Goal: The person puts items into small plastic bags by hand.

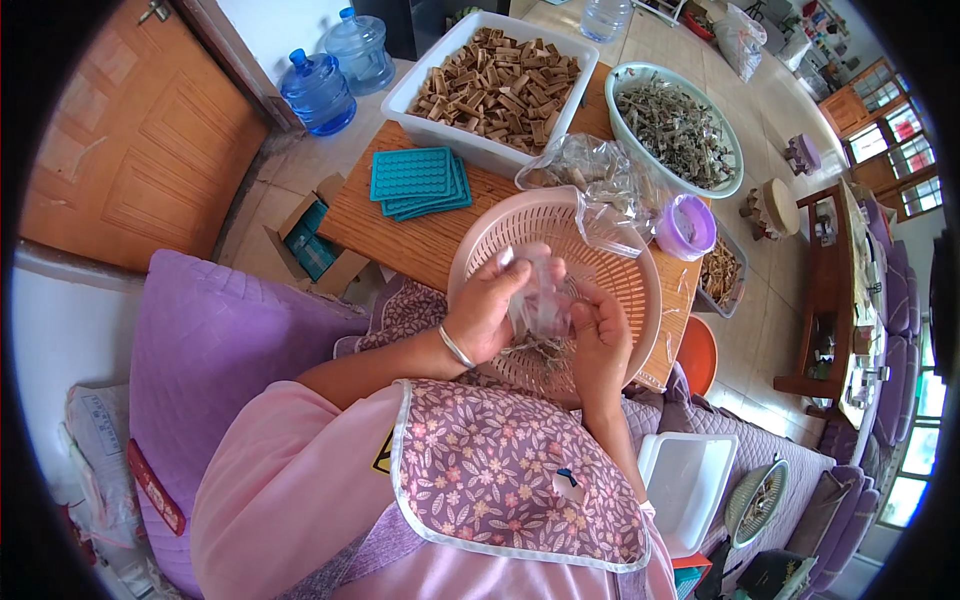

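Observation:
Over a pink slotted plastic basket (pixel 480 230), my left hand (pixel 485 310) grips a small clear plastic bag (pixel 540 295), thumb on top. My right hand (pixel 602 335) is closed, its fingertips pinching at the bag's right side; the exact pinch is partly hidden. Below the bag, some thin greyish-brown strips (pixel 540 346) lie in the basket. At the basket's far right rim rests a larger crumpled clear plastic bag (pixel 590 170), beside a purple round tub (pixel 686 228).
A white bin (pixel 400 105) of brown blocks and a pale green basin (pixel 738 165) of grey-green pieces stand at the back. Teal moulded trays (pixel 412 173) are stacked on the wooden table (pixel 370 228). An orange basin (pixel 700 352) and white tub (pixel 690 490) lie to the right.

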`<state>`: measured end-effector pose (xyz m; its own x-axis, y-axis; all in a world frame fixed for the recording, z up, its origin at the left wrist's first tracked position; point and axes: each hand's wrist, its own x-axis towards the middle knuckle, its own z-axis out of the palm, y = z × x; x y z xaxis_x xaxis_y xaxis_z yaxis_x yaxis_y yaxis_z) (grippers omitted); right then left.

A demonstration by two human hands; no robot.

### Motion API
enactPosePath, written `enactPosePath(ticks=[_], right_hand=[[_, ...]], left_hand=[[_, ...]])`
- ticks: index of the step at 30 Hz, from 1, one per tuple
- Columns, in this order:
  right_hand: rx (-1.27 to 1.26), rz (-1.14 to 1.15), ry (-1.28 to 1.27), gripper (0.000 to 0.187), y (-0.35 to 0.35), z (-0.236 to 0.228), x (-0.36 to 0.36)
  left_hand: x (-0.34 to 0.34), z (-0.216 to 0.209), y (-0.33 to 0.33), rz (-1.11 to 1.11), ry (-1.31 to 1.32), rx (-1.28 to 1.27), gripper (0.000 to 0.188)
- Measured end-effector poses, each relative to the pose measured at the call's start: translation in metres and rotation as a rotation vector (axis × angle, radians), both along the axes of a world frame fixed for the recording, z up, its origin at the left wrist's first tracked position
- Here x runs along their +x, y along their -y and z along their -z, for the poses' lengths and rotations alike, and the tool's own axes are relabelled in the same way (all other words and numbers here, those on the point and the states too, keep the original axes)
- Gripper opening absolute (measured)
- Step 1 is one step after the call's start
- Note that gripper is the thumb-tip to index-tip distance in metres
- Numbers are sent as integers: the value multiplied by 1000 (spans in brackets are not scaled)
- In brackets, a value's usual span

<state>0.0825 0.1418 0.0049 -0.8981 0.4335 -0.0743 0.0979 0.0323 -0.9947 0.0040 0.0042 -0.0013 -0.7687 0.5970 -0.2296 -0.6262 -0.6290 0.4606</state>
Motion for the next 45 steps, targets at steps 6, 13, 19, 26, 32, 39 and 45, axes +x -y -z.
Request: enactPosePath(ticks=[6, 13, 19, 26, 32, 39, 45], right_hand=[[-117, 156, -84, 24, -8, -1, 2], [87, 167, -86, 31, -7, -5, 5], [487, 128, -93, 34, -5, -7, 12], [696, 51, -219, 34, -6, -10, 4], [668, 105, -145, 26, -56, -13, -15], [1189, -616, 141, 11, -61, 0, -39], [1351, -852, 151, 11, -64, 39, -38]], left_hand=[[-13, 9, 20, -9, -147, -77, 27], [-1, -9, 14, -35, -1172, -627, 36], [-7, -23, 16, -13, -1322, -941, 31], [-16, -13, 8, -91, -1582, -870, 17], [-24, -14, 17, 268, -910, -861, 13], [-23, -8, 18, 130, -696, -740, 15], [-17, -5, 18, 117, -608, -734, 15]])
